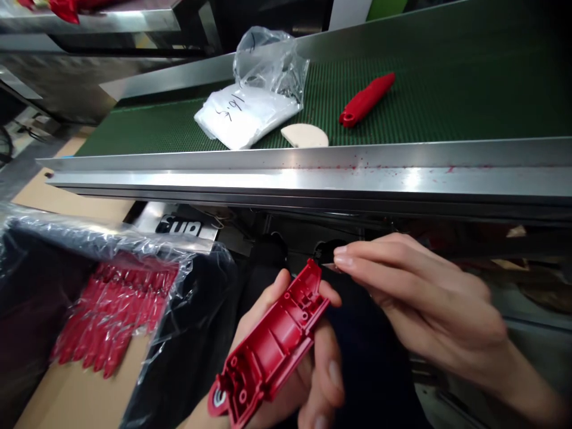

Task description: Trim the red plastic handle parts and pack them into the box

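My left hand is wrapped round a long red plastic housing. Its hollow inside faces up, showing ribs, small round posts and a ring-shaped end at the lower left. Just right of the housing's upper end, my right hand is closed in a pinch, fingers pressed together. A thin sliver shows at its fingertips, too small to name; the thumb is mostly hidden behind the fingers. On the green conveyor belt beyond my hands lies another red plastic piece.
A clear and white plastic bag with handwriting and a pale half-round piece lie on the belt. The metal rail crosses before me, specked red. At left, a lined cardboard box holds several red pieces.
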Motion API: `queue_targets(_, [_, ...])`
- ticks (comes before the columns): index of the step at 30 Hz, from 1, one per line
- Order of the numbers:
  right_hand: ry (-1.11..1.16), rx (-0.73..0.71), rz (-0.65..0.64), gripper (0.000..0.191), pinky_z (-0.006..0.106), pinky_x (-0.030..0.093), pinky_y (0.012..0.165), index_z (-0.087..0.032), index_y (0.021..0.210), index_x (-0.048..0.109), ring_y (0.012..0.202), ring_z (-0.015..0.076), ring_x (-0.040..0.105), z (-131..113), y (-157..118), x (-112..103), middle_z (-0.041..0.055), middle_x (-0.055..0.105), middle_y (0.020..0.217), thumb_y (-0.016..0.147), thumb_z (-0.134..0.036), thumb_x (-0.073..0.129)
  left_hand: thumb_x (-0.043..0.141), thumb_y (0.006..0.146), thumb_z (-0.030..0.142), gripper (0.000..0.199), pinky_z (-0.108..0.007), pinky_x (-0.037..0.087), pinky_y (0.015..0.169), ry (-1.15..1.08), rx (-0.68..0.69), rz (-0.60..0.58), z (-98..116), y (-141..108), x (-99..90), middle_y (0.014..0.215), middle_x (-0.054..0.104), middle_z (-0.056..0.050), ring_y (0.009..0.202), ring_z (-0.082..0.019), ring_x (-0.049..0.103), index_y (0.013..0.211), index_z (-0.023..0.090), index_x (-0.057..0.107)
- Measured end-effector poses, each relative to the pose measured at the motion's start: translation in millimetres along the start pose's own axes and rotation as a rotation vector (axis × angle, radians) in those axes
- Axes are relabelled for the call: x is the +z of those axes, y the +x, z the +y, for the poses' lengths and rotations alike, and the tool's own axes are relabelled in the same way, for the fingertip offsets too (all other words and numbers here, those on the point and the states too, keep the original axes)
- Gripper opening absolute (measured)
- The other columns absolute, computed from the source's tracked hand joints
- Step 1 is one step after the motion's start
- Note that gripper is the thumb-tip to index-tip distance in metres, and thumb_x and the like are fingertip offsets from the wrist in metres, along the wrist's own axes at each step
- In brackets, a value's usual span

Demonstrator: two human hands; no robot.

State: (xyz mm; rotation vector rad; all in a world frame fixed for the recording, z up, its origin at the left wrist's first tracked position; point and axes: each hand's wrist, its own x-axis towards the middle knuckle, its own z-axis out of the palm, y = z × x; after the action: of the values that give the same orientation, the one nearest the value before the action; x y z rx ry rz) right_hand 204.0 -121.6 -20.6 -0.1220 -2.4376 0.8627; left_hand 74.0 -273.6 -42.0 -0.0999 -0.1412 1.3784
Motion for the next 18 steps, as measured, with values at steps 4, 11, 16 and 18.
queue_targets(4, [0.002,-0.006,0.01,0.043,0.039,0.049,0.081,-0.014,0.123,0.061,0.102,0.0212,0.061,4.2,-2.2,-0.1,0.0112,0.064,0.117,0.083,0.003,0.057,0.009,0.101,0.042,0.065,-0.022,0.054,0.046,0.033,0.059,0.056,-4.7,8.1,2.2,0.079,0.073,-0.013,0.063,-0.02,0.073,0.118,0.011,0.064])
queue_targets(11, [-0.037,-0.026,-0.049,0.046,0.039,0.047,0.082,-0.019,0.128,0.056,0.103,0.0197,0.06,11.0,-8.1,-1.9,0.0085,0.064,0.118,0.087,0.002,0.05,0.01,0.098,0.055,0.071,-0.022,0.055,0.05,0.067,0.007,0.173,-9.4,12.8,-3.5,0.073,0.071,-0.01,0.058,-0.018,0.071,0.112,0.014,0.067])
queue_targets(16, [-0.067,-0.029,-0.075,0.044,0.038,0.046,0.082,-0.018,0.128,0.055,0.103,0.0194,0.059,14.1,-14.9,-4.4,0.0089,0.064,0.119,0.089,0.0,0.049,0.02,0.098,0.054,0.061,-0.022,0.053,0.051,0.143,0.02,0.155,-14.1,15.0,-6.3,0.072,0.068,-0.009,0.058,-0.016,0.068,0.113,0.014,0.064])
queue_targets(18, [-0.076,-0.035,-0.081,0.044,0.039,0.046,0.082,-0.018,0.128,0.055,0.103,0.0196,0.058,15.0,-17.4,-4.6,0.0092,0.063,0.12,0.088,0.0,0.049,0.019,0.099,0.053,0.061,-0.021,0.052,0.05,0.145,0.035,0.199,-16.3,17.0,-4.1,0.071,0.066,-0.008,0.055,-0.015,0.066,0.11,0.013,0.064])
